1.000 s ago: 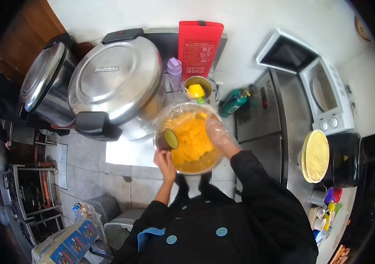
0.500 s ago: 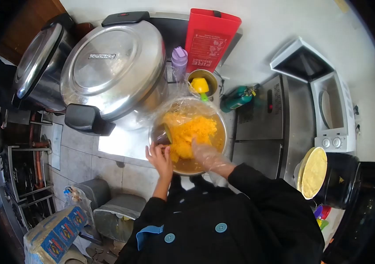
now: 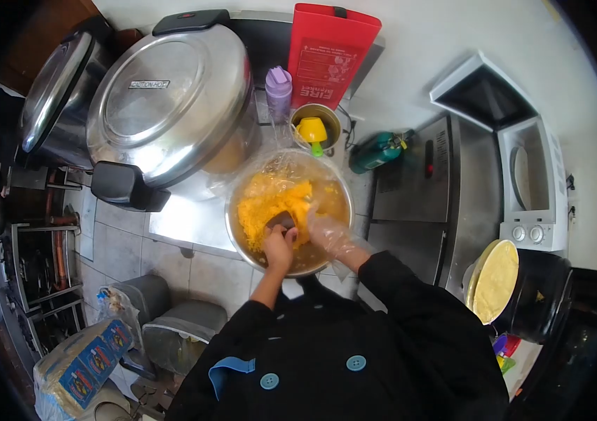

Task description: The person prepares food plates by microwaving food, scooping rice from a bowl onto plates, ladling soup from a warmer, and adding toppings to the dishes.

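Observation:
A wide metal bowl [image 3: 347,198] holds a mound of grainy yellow rice [image 3: 256,210], with clear plastic film over its far side. Bare, my left hand [image 3: 279,247] grips a small dark cup [image 3: 281,220] by its rim, low over the middle of the rice. The cup is tilted, and I cannot see how full it is. My right hand [image 3: 328,235] wears a clear plastic glove and is curled against bright yellow rice just right of the cup. Its fingertips are partly hidden by glove and rice.
Left of the bowl stands a large lidded steel cooker [image 3: 165,105]. Behind are a purple bottle [image 3: 279,91], a pot [image 3: 333,126] with a yellow cup [image 3: 310,129], and a red fire blanket case [image 3: 330,56]. A green extinguisher [image 3: 375,151] and steel cabinet [image 3: 410,175] stand right.
My left hand has carried the dark cup from the bowl's left side rightward to the middle of the rice. My right hand has stayed close by, and rice has shifted leftward. The view has moved slightly.

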The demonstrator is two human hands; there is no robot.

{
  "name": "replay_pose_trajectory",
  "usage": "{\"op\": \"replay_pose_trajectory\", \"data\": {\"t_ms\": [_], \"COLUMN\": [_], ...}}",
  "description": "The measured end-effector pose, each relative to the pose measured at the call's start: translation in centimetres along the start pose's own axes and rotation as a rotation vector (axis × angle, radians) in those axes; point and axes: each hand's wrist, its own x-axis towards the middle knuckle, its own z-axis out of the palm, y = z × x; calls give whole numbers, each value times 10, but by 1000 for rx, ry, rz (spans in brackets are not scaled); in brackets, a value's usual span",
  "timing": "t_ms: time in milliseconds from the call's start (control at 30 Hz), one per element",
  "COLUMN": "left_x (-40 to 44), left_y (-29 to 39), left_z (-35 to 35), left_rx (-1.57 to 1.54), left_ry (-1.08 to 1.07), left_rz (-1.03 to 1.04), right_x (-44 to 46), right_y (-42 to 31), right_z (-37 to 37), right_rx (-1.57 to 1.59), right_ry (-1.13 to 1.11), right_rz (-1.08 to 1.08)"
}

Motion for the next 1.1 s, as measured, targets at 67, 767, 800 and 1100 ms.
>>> {"op": "replay_pose_trajectory", "data": {"t_ms": [67, 767, 800, 1100], "left_x": [9, 12, 12, 16], "left_y": [-3, -34, -28, -51], "left_z": [11, -54, -58, -45], "left_rx": [-68, -1417, -1459, -1435], "left_ry": [10, -504, -503, -627], "left_rz": [-48, -451, -445, -183], "right_x": [-1, -41, -43, -55], "right_y": [2, 21, 16, -31], "right_z": [1, -52, -51, -38], "right_rx": [91, 550, 551, 930], "right_ry": [-25, 344, 345, 10], "right_rz": [-218, 59, 59, -60]}}
